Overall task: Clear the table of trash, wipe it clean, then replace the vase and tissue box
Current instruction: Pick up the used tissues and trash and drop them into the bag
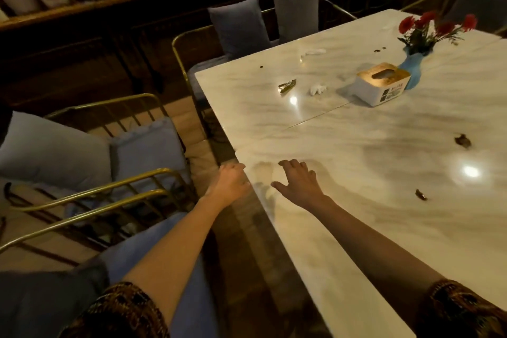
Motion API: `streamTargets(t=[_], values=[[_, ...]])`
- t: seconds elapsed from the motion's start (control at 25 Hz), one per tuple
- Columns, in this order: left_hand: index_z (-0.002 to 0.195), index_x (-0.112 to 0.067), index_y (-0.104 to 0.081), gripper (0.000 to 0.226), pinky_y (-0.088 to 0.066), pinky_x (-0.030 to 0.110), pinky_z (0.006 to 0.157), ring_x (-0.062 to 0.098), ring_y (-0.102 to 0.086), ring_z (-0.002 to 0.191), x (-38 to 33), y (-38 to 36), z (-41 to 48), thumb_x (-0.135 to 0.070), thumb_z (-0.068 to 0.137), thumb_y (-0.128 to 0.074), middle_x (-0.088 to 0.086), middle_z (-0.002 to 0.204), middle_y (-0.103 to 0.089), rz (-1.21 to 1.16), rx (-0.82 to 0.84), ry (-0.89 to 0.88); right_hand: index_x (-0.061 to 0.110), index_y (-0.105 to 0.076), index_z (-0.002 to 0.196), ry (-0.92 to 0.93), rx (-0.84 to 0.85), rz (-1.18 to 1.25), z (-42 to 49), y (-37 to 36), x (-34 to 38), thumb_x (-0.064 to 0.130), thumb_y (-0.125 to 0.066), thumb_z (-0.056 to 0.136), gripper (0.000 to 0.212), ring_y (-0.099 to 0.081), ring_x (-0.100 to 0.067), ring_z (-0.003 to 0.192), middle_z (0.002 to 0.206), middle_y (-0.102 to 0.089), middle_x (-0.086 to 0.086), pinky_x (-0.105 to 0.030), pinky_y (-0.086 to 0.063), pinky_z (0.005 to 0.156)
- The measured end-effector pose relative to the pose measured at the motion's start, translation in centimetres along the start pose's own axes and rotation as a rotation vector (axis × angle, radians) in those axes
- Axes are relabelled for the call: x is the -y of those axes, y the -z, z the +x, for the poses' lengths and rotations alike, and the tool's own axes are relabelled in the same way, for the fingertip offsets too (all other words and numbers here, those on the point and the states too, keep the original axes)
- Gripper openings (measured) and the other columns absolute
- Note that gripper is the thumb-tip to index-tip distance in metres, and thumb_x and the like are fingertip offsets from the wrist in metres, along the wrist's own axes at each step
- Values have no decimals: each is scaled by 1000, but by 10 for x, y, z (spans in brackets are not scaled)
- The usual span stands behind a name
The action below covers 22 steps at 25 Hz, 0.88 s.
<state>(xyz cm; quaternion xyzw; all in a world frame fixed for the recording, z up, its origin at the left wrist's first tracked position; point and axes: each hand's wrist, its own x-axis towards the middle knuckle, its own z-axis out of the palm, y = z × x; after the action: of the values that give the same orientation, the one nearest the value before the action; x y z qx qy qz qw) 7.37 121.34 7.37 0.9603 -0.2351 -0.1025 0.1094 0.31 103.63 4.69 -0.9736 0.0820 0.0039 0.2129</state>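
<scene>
Empty, open grip on both hands, left hand [230, 181] at the white marble tabletop [356, 222] edge, right hand [299, 182] flat upon it; beyond, crumpled white tissues [318, 89], dark scraps [463, 140], white tissue box [381, 83] touching blue flower vase [413, 70]: clearing seemingly not begun.

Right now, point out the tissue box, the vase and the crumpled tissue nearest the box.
tissue box [380, 90]: head view, white front side.
vase [413, 68]: head view, blue body.
crumpled tissue [318, 89]: head view, middle of the wad.
</scene>
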Motion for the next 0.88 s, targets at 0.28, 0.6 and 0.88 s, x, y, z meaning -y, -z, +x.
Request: streamTargets(t=[0.28,0.6,0.88], values=[[137,-14,-40,53,-38,45,103,31,-37,125,14,11,28,-29,89,-57,15,134,-46,-47,15,-40,16,-37,138,-73,-67,-23,21,16,14,44,-58,89,60,-38,-32,126,136,-44,-9,-51,-35,99],[141,-14,-34,59,-39,45,103,31,-34,130,15,19,113,-36,91,-55,14,139,-43,-45,24,-122,15,-38,137,-119,-42,-80,79,17,0,43,-58,89,59,-39,-31,124,134,-45,-8,-49,-36,98],[141,-15,-35,55,-38,39,102,28,-34,130,15,28,200,-31,92,-54,12,138,-43,-116,-31,-162,15,-39,136,-151,-49,-44,167,25,-27,43,-58,89,58,-40,-31,123,132,-45,-9,-48,-37,97]])
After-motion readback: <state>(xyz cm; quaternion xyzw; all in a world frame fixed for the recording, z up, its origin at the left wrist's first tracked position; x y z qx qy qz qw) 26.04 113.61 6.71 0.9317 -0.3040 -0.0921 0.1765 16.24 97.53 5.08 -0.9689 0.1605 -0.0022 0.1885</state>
